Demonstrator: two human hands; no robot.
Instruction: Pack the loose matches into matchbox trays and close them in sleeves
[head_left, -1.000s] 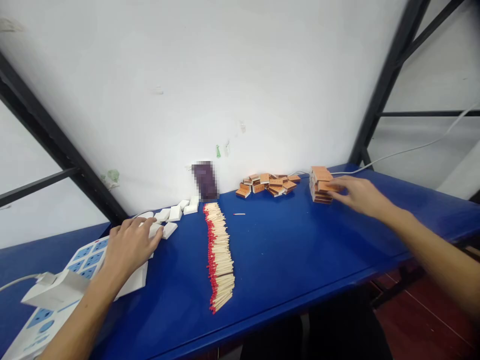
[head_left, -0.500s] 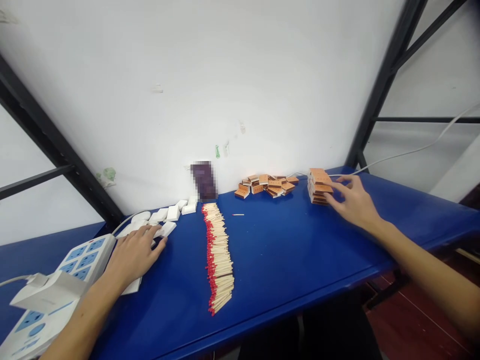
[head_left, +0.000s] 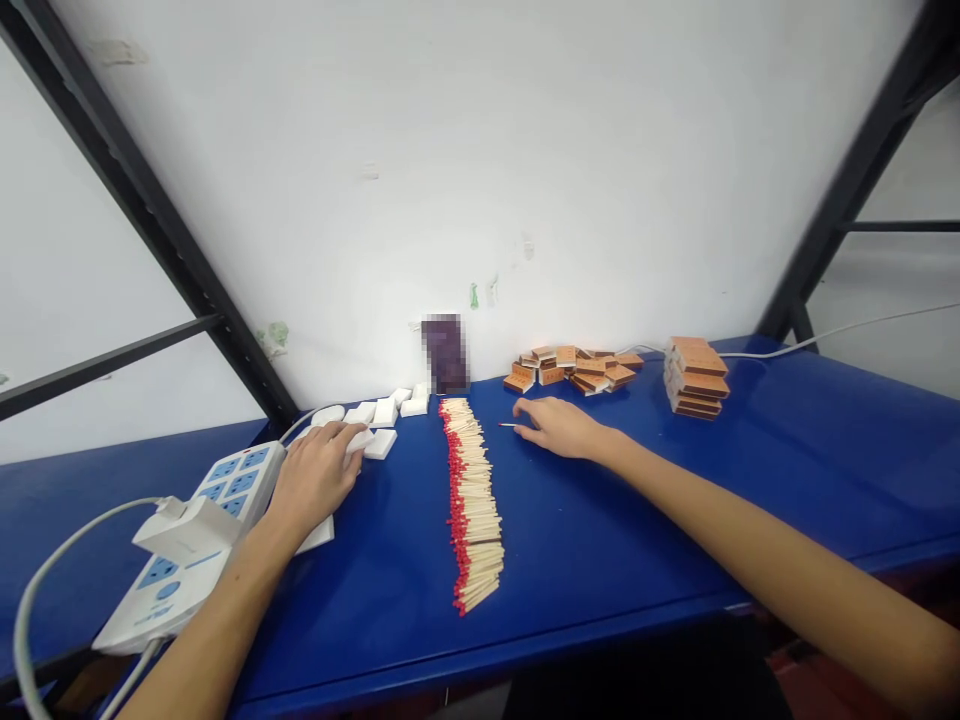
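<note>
Blue tabletop: the right hand gapes beside a match; left hand, grip unclear.

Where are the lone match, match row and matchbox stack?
Lone match (head_left: pixel 508 425): head view, on its pale stick.
Match row (head_left: pixel 475 505): head view, on sticks midway along.
Matchbox stack (head_left: pixel 702 384): head view, midway up its front.

The right hand is moving left, away from the matchbox stack, and is now reaching to the lone match.

Bare, slim forearms show, the left with a small spot; black clothing covers the lap.
</note>
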